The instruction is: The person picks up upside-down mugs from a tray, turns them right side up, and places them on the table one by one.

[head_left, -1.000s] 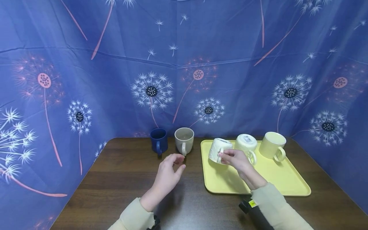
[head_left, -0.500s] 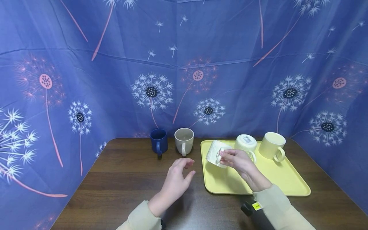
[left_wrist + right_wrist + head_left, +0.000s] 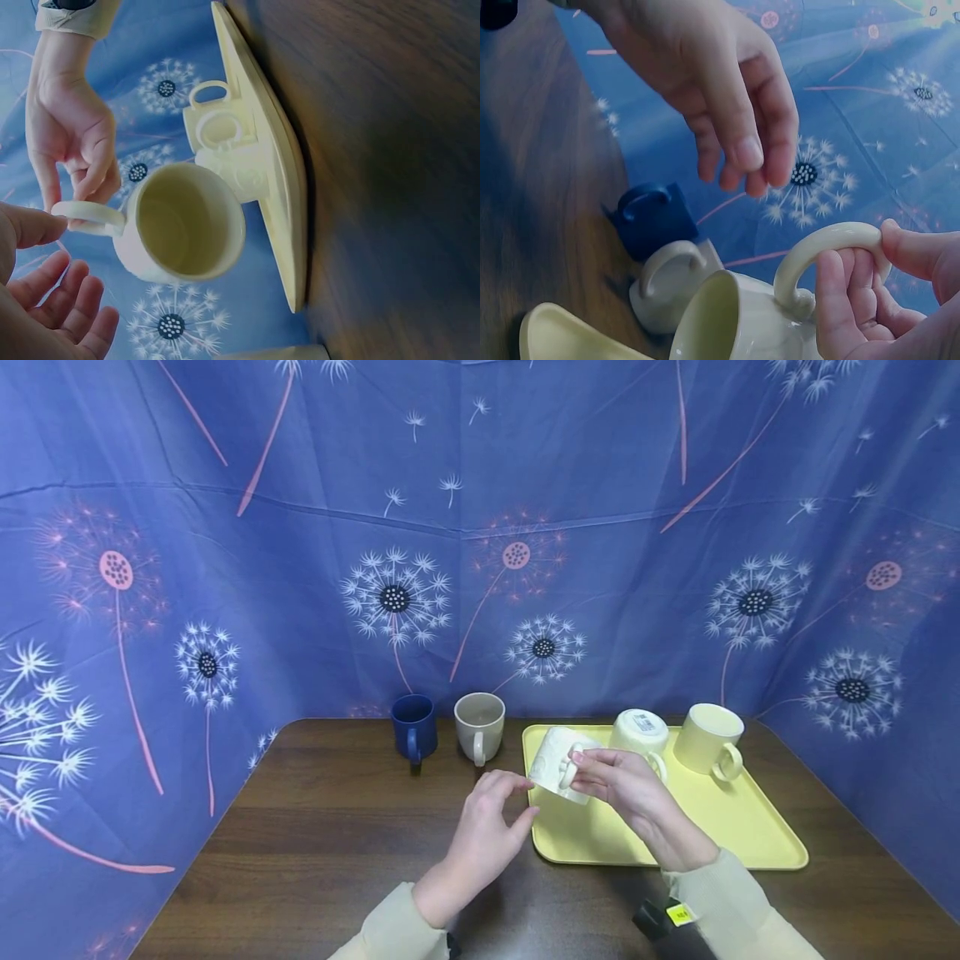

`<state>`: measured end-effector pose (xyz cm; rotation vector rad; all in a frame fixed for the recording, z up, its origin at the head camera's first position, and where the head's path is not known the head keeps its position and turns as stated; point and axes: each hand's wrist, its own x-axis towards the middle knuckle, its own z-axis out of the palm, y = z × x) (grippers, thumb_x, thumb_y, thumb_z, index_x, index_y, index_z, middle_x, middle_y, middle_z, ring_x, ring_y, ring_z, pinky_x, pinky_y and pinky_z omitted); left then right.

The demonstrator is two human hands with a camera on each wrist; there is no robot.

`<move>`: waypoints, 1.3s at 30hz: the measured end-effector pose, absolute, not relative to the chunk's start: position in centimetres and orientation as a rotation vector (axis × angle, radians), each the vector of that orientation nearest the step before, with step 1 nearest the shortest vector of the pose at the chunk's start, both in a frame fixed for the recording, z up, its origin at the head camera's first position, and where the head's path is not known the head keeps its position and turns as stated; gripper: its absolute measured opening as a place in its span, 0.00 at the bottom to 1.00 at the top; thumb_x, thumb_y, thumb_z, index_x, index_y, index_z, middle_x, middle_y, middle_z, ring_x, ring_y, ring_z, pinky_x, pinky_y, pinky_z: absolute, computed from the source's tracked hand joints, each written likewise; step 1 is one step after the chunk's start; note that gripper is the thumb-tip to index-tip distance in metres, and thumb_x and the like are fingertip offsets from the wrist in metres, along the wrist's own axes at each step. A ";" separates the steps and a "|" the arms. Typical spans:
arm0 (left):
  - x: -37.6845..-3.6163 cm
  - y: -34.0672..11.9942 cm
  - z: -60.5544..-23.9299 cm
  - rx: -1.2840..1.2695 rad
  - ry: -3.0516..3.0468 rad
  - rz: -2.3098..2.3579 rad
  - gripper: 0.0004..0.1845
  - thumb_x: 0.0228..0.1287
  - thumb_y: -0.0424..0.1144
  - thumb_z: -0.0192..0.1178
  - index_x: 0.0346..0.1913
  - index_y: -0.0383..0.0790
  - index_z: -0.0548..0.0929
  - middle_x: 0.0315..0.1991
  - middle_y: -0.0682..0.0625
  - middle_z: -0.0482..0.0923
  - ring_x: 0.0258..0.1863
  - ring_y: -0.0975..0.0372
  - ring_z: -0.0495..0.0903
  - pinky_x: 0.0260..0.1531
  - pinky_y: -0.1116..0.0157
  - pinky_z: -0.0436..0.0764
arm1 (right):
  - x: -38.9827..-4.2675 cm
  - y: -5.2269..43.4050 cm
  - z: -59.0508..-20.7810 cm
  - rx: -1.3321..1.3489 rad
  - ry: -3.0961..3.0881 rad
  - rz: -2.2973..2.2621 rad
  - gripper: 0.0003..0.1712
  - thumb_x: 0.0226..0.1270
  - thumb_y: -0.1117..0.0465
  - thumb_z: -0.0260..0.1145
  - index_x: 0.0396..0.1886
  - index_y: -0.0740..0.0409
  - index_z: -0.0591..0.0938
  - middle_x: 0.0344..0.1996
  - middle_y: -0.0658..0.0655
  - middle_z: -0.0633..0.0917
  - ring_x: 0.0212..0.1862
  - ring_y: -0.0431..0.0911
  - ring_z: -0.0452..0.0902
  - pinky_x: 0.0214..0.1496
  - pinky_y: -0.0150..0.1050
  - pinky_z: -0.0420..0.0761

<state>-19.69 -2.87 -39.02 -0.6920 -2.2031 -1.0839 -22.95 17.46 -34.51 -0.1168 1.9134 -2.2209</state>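
My right hand (image 3: 622,785) has a grip on the white mug (image 3: 557,762) by its handle, pinched between thumb and fingers. The mug is tipped on its side in the air, over the left edge of the yellow tray (image 3: 720,835), with its mouth turned toward my left hand (image 3: 491,831). My left hand is loose and holds nothing; its fingers are a bit bent, and the tips are right beside the mug. I cannot tell if they touch it. Two more pale mugs (image 3: 675,743) sit along the far edge of the tray; one is upside down. A blue mug (image 3: 413,727) and a grey mug (image 3: 480,727) stand side by side near the far edge of the counter (image 3: 315,827).
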 end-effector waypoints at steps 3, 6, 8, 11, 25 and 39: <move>-19.7 -2.4 -38.9 -0.711 -2.171 -1.081 0.15 0.46 0.32 0.72 0.40 0.38 0.82 0.39 0.51 0.80 0.41 0.63 0.77 0.43 0.68 0.77 | -22.6 17.3 -34.2 -0.134 1.866 -2.248 0.05 0.66 0.65 0.61 0.30 0.56 0.81 0.28 0.49 0.84 0.32 0.38 0.81 0.42 0.32 0.82; -19.8 -2.0 -38.8 -0.739 -2.125 -1.073 0.16 0.46 0.31 0.72 0.40 0.37 0.81 0.39 0.51 0.80 0.41 0.63 0.77 0.43 0.70 0.77 | -22.4 17.2 -34.0 -0.145 1.795 -2.284 0.08 0.67 0.66 0.60 0.29 0.55 0.82 0.28 0.50 0.84 0.32 0.39 0.82 0.42 0.32 0.82; -19.9 -1.7 -38.8 -0.761 -2.095 -1.063 0.16 0.47 0.31 0.72 0.40 0.37 0.81 0.39 0.50 0.80 0.40 0.63 0.77 0.43 0.71 0.77 | -22.2 17.3 -33.8 -0.151 1.737 -2.305 0.09 0.68 0.66 0.59 0.29 0.55 0.83 0.28 0.50 0.84 0.32 0.39 0.82 0.42 0.32 0.82; -20.1 -1.3 -38.8 -0.781 -2.062 -1.045 0.15 0.47 0.32 0.72 0.40 0.38 0.81 0.38 0.50 0.81 0.40 0.63 0.78 0.43 0.72 0.77 | -21.9 17.4 -33.7 -0.168 1.646 -2.322 0.09 0.68 0.66 0.59 0.30 0.55 0.84 0.28 0.51 0.85 0.33 0.39 0.83 0.42 0.31 0.82; -20.3 -0.5 -38.9 -0.848 -1.951 -0.992 0.14 0.48 0.37 0.72 0.37 0.39 0.80 0.34 0.53 0.80 0.35 0.65 0.76 0.41 0.79 0.74 | -20.9 17.0 -33.6 -0.231 1.549 -2.291 0.10 0.70 0.64 0.57 0.31 0.55 0.84 0.31 0.51 0.85 0.37 0.40 0.82 0.47 0.33 0.81; -20.0 -0.6 -39.2 -0.876 -1.862 -0.955 0.10 0.49 0.36 0.69 0.32 0.38 0.78 0.28 0.53 0.78 0.31 0.65 0.75 0.36 0.80 0.74 | -20.6 16.6 -34.2 -0.246 1.474 -2.200 0.11 0.72 0.60 0.55 0.35 0.56 0.83 0.33 0.52 0.85 0.38 0.40 0.81 0.45 0.31 0.80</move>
